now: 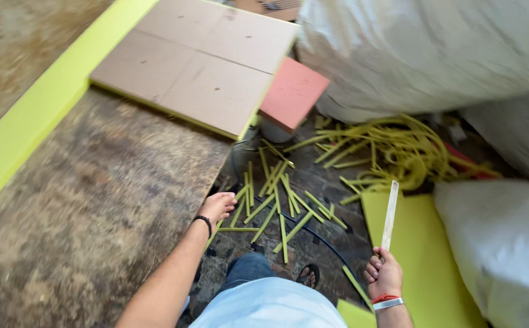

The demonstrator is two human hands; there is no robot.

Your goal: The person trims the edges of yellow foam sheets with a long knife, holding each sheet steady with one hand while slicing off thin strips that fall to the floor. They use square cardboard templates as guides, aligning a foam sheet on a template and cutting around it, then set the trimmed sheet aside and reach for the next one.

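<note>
My left hand (pixel 218 206) rests with curled fingers on the edge of a worn brown worktable (pixel 94 200) and holds nothing that I can see. A black band sits on that wrist. My right hand (pixel 384 274) grips a long pale flat strip (pixel 390 214) that points up and away from me. A red and a white band circle the right wrist. Below both hands, several yellow-green offcut strips (pixel 276 203) lie scattered on the floor.
Tan boards with a yellow-green edge (pixel 197 61) lie on the table, a pink slab (pixel 293 92) beside them. A yellow-green sheet (pixel 422 255) lies on the floor at right. Large white sacks (pixel 422 48) crowd the right side above a tangle of yellow trimmings (pixel 404 149).
</note>
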